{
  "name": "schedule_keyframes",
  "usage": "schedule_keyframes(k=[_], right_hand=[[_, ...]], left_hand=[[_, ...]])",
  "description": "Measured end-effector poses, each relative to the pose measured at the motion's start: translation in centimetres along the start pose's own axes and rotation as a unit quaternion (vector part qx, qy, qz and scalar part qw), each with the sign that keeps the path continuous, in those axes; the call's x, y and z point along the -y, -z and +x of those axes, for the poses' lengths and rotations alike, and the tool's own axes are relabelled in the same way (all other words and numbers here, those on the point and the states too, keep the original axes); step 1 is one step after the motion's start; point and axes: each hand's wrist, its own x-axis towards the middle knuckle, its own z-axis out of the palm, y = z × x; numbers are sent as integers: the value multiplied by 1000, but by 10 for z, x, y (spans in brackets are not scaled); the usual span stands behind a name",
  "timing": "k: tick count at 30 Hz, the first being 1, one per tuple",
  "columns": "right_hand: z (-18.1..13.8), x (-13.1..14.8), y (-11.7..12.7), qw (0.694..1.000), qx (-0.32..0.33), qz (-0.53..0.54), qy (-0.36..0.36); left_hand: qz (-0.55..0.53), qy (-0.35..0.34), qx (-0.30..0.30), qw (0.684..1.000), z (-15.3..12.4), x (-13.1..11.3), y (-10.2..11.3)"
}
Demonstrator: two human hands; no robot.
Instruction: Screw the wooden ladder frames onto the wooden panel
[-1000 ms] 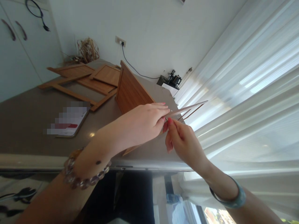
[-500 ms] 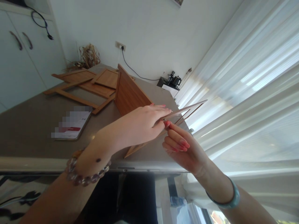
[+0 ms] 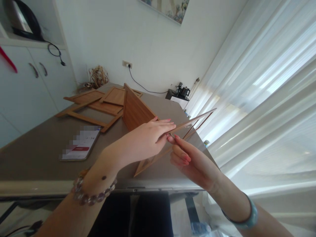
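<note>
My left hand (image 3: 148, 136) lies over the top corner of a partly assembled wooden piece, fingers stretched along its edge and thumb tucked below. It grips a wooden frame (image 3: 197, 119) that reaches out to the right and looks see-through inside. Behind this hand a solid brown wooden panel (image 3: 135, 110) stands on edge. Just under the corner, my right hand (image 3: 190, 161) is closed in a pinch on a small thin metal piece (image 3: 172, 135), held against the frame's underside. The fingers hide most of that piece, so its kind is unclear.
Flat wooden panels and frames (image 3: 98, 102) lie overlapped on the grey table (image 3: 32, 164) at the back left. A phone (image 3: 82, 144) rests left of my left hand. Dried stalks (image 3: 98, 76) stand by the wall. White curtains (image 3: 259, 108) hang on the right.
The view has tilted up, bringing more of the wall picture and cabinet into sight. Both hands stay at the corner, and the right fingers have shifted slightly, showing more of the small metal piece.
</note>
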Motion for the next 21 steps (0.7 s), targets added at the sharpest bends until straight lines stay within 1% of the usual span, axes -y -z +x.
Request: schedule_keyframes(k=[4,7,10,13,16,21], right_hand=[[-1,-5,2,998,34,-26,45],[-1,-7,5,998,48,-26,43],[-1,-8,8,997,42,-49,50],[-1,-7,9,989,18,-129,67],[-1,-2,10,977,6,-206,61],[-8,4,16,971,14,-235,41]], left_hand=[[13,9,3,1000,0,-1,0],[18,16,3,1000,0,-2,0],[27,19,8,999,0,-1,-1],[39,23,11,999,-1,-2,-2],[44,28,14,999,-1,-4,-1],[45,28,16,998,-1,-6,2]])
